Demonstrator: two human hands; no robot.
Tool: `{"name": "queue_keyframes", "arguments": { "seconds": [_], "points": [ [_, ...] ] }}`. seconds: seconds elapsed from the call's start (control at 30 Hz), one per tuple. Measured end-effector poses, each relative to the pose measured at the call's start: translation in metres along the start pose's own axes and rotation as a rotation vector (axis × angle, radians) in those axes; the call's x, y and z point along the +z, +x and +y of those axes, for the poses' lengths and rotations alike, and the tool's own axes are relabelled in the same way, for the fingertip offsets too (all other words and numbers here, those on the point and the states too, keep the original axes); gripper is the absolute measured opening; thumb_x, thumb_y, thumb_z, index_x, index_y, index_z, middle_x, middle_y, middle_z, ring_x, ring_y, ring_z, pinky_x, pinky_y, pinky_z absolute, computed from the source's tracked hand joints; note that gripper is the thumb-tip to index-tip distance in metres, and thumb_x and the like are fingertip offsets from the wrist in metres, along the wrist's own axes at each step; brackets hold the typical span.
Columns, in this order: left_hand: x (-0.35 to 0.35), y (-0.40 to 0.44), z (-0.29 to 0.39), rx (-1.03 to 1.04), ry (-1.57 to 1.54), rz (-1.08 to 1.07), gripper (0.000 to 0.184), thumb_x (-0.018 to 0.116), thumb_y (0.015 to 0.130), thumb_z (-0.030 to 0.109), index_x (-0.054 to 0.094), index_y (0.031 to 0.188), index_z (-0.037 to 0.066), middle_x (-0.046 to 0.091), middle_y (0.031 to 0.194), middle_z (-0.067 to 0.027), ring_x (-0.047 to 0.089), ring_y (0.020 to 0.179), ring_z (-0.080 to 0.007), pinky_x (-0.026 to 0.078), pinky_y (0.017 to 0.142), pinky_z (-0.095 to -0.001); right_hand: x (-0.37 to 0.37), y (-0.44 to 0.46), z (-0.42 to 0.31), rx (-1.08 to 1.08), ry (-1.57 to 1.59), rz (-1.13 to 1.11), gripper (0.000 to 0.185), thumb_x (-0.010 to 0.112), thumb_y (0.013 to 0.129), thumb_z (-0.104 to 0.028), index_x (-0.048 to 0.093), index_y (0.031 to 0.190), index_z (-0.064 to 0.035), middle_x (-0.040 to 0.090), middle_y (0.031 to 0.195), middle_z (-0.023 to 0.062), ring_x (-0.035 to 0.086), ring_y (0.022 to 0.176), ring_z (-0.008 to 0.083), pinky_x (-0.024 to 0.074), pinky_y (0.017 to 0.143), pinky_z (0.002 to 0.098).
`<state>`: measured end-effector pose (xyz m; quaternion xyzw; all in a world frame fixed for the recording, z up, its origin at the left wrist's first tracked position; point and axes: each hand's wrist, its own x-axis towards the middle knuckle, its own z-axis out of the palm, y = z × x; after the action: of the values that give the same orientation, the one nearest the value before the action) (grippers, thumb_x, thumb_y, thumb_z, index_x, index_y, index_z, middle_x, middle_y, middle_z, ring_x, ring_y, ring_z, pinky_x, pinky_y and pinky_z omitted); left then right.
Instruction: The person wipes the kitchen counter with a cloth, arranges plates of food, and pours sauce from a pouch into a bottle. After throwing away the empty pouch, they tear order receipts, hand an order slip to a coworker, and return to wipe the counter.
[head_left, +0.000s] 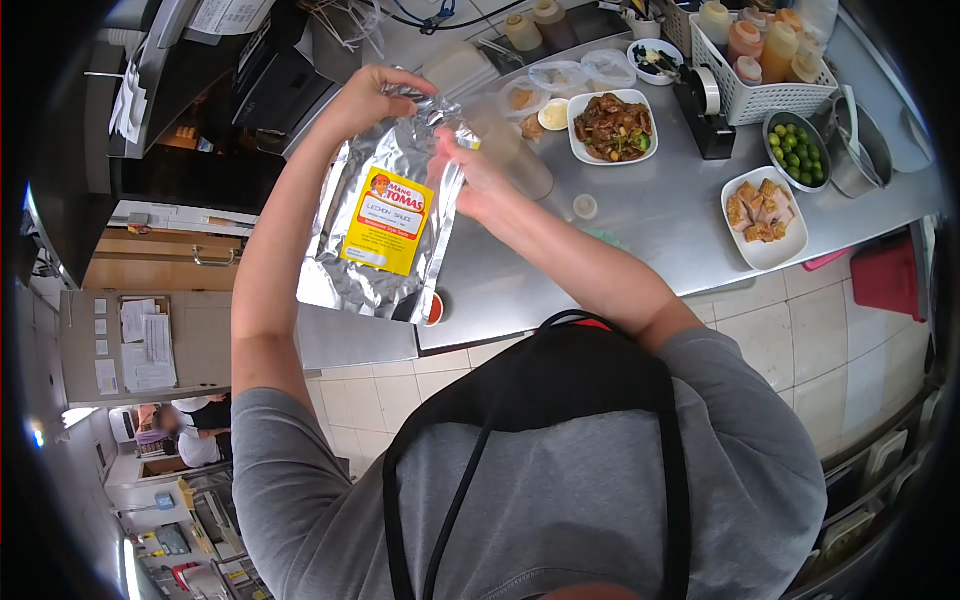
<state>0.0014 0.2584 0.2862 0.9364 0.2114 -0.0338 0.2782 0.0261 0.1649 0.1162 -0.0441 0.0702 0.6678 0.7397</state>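
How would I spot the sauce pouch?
Find the steel counter. At its left end, the left hand and right hand hold the pouch near its top. It is shiny silver foil with a yellow Mang Tomas label, unlike the translucent container beside it.

The lechon sauce pouch [380, 225] is in your left hand [375, 98] and right hand [472, 178]. Right of it, on the counter [520, 265], sit the stir-fry plate [616, 160] and tape dispenser [708, 128]; farther right, the calamansi bowl [778, 174] stands before the bottle basket [785, 105], behind the pork plate [770, 256].
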Motion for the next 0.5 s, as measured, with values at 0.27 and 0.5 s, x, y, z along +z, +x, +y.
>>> {"name": "queue_keyframes", "arguments": {
  "seconds": [0.27,0.5],
  "points": [
    [0.001,-0.003,0.007,0.000,-0.006,-0.020,0.031,0.057,0.065,-0.009,0.065,0.090,0.007,0.061,0.080,-0.0011,0.053,0.067,-0.0068,0.044,0.064,-0.0208,0.024,-0.033,-0.006,-0.030,0.070,-0.103,0.025,0.031,0.092,-0.029,0.049,0.102,-0.0141,0.048,0.091,0.0069,0.049,0.081,0.0241,0.0415,0.080,0.0431],
    [0.003,-0.003,0.008,-0.030,0.060,0.017,0.032,0.057,0.064,-0.008,0.065,0.090,0.007,0.062,0.081,-0.0033,0.056,0.069,-0.0102,0.046,0.067,-0.0234,0.010,-0.013,-0.005,-0.020,0.127,-0.259,0.028,0.050,0.085,-0.030,0.047,0.106,-0.0126,0.049,0.069,0.0002,0.049,0.064,0.0154,0.0415,0.058,0.0306]
  ]
}}
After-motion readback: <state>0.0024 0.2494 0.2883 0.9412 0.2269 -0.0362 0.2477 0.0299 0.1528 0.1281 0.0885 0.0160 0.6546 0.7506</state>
